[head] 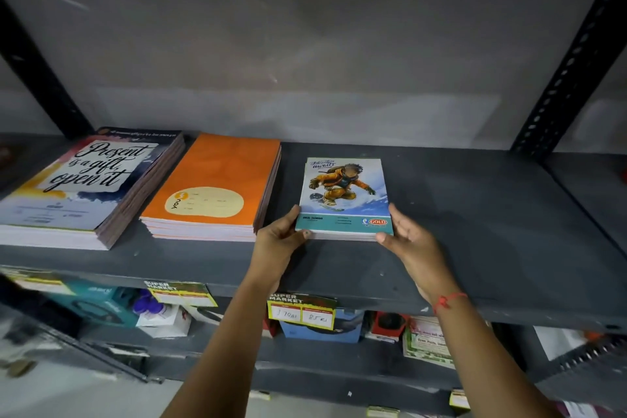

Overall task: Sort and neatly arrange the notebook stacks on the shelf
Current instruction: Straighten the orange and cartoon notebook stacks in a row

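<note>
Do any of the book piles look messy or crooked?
Yes. The tall pile at far left, topped by the "Present is a gift, open it" notebook, is fanned out, lower books poking right. The orange-covered pile looks squarer. Both hands square up the small snowboarder-cover pile.

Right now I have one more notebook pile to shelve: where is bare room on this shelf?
The widest free patch is the shelf right of the snowboarder stack, out to the perforated upright. A bare strip runs along the front edge. The left is crowded: quote-cover stack and orange stack sit close together.
</note>
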